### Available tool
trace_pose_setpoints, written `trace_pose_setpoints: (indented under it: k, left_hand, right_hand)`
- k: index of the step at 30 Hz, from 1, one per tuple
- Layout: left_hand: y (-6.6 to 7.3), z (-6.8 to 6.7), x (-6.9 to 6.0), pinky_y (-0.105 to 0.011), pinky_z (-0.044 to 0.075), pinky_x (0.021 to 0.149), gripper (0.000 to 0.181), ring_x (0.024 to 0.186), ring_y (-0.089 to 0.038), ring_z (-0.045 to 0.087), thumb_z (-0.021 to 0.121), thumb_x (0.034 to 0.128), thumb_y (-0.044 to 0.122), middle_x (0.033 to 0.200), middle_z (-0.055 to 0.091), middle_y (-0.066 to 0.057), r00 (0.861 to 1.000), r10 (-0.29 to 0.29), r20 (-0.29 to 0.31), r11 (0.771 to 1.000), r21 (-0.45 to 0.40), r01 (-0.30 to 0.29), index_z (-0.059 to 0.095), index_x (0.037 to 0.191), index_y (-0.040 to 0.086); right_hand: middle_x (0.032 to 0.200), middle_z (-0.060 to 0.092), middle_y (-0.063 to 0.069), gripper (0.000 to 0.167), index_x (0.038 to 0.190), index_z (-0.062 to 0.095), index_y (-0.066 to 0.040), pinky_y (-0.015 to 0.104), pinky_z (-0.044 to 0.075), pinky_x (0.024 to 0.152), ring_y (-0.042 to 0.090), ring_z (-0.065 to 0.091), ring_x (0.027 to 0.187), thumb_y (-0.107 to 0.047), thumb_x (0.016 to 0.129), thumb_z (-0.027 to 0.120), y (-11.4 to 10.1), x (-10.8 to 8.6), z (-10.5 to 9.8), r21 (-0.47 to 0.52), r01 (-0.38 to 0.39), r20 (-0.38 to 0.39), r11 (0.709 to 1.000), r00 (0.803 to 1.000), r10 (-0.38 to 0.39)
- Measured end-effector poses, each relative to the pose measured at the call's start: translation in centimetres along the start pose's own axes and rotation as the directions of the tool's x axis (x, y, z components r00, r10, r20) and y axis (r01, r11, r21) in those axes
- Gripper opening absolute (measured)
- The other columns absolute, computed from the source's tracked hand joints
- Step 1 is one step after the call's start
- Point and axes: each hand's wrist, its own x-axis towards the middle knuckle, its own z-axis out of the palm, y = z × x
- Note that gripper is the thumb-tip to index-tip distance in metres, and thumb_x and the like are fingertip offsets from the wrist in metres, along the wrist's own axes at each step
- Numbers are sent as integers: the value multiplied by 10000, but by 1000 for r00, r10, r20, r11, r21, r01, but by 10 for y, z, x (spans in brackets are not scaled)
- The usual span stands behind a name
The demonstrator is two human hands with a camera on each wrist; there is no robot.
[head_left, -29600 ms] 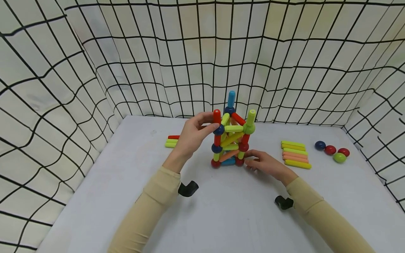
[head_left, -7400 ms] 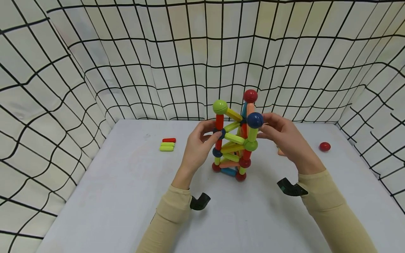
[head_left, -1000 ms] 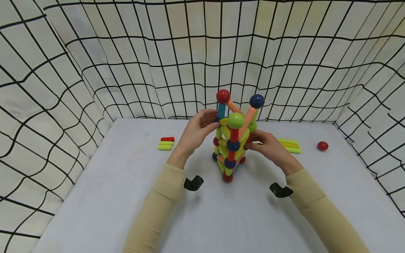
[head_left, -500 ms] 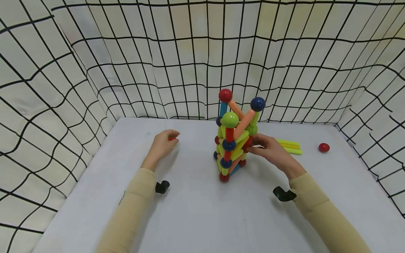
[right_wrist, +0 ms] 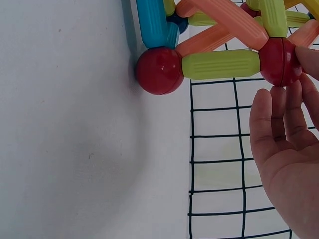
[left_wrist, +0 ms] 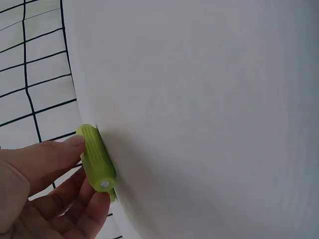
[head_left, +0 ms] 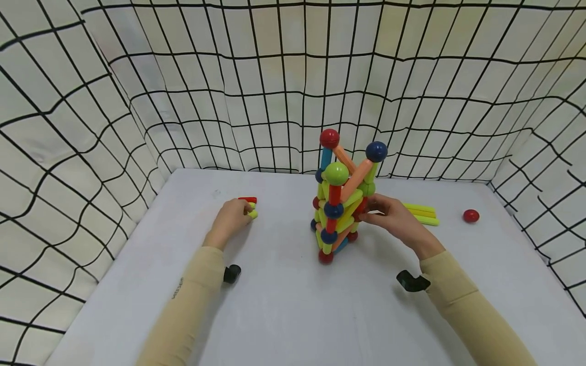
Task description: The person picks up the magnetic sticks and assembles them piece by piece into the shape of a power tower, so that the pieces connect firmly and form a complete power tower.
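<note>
A tower of magnetic rods and balls stands upright on the white table. Its top carries a red ball, a blue ball and a light green ball. My right hand pinches a red ball partway up the tower's right side. Off to the left, my left hand has thumb and fingers on a short light green rod. Beside it lie another green rod, mostly hidden by the fingers, and a short red rod.
Right of the tower lie yellow and green rods, partly behind my right hand. A loose red ball sits farther right. Black netting over white cloth encloses the back and sides of the table.
My left hand has let go of the tower and moved left to the short rods, then closer to me onto a green one. The right hand keeps its place on the tower.
</note>
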Motion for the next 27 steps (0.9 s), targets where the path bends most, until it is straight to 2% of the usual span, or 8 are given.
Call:
trace_pose_setpoints:
  k: [5,9,11,13,16,18,23,27]
  left_hand:
    - [17,4,0,-396,496,750,129,806,-264,593,676,869,62,914,680,-140,1000,-29,-2,999,-19,29,686,952,-36]
    - [42,-3,-2,-375,536,820,278,923,-261,649,652,907,116,1071,677,-164,999,-34,21,938,-344,39,652,1135,-43]
    - [64,-13,-7,-355,554,831,332,955,-261,661,642,931,137,1127,659,-174,999,-29,27,807,-589,39,606,1209,-41]
    - [87,-25,-12,-358,561,841,356,982,-269,664,633,950,144,1170,637,-181,1000,-16,19,620,-784,24,561,1249,-35]
    - [123,-44,-21,-362,559,846,357,1000,-279,664,636,955,133,1182,619,-199,999,27,-17,372,-928,-26,521,1245,-42]
    - [142,-53,-26,-360,555,855,343,1012,-275,662,632,959,122,1181,607,-200,998,54,-28,256,-966,-41,505,1229,-46]
    - [172,-65,-31,-328,540,881,326,1035,-259,656,617,968,125,1182,592,-178,996,84,-22,108,-994,-31,492,1219,-42]
    - [182,-67,-28,-319,531,900,341,1043,-255,647,625,964,142,1190,594,-174,995,102,-6,79,-997,-14,485,1218,-38]
  right_hand:
    - [1245,607,82,405,1265,591,-92,513,413,1035,288,513,1228,-288,925,689,-1,0,0,-5,-24,-9,1000,1000,24]
    - [1253,600,68,407,1270,588,-119,514,414,1034,285,511,1230,-305,922,691,-1,1,1,1,-42,-13,999,999,42]
    - [1254,598,59,410,1269,587,-131,513,413,1036,278,510,1231,-317,920,692,-1,1,2,3,-47,-14,999,999,47]
    - [1251,599,52,407,1264,589,-138,511,413,1037,272,512,1229,-323,917,695,-1,0,2,7,-52,-16,999,999,52]
    - [1251,598,55,414,1264,587,-131,510,414,1036,273,514,1227,-327,916,695,-1,0,1,6,-48,-17,999,999,48]
    - [1250,599,58,415,1262,588,-126,509,417,1034,278,515,1227,-326,915,696,-1,-1,1,6,-43,-18,999,999,43]
    - [1244,602,61,402,1253,592,-122,507,423,1028,289,519,1224,-318,917,695,-1,-1,1,7,-39,-24,999,999,39]
    - [1244,603,60,406,1257,590,-120,502,425,1029,287,522,1225,-317,918,695,0,-2,1,6,-43,-26,999,999,43]
